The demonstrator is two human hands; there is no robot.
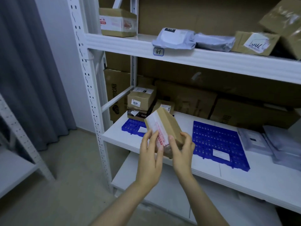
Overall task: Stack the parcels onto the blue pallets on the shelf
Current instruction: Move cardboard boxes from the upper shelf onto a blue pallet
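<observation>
Left hand and right hand hold one parcel.
Fingers curl round it; two blue pallets on the shelf: left pallet, right pallet.

Parcel storeroom. White metal shelving holds labelled cardboard boxes, grey mailing bags, blue pallets; shelf tag handwritten. Grey curtain, concrete floor.

The light is dim, cool and bluish, soft and even, with no hard shadows. The upper shelf shows brightest along its front edge, and the cardboard beneath it sinks into murk. The held parcel looks soft, the boxes at top right smear, and the upright bows.
</observation>
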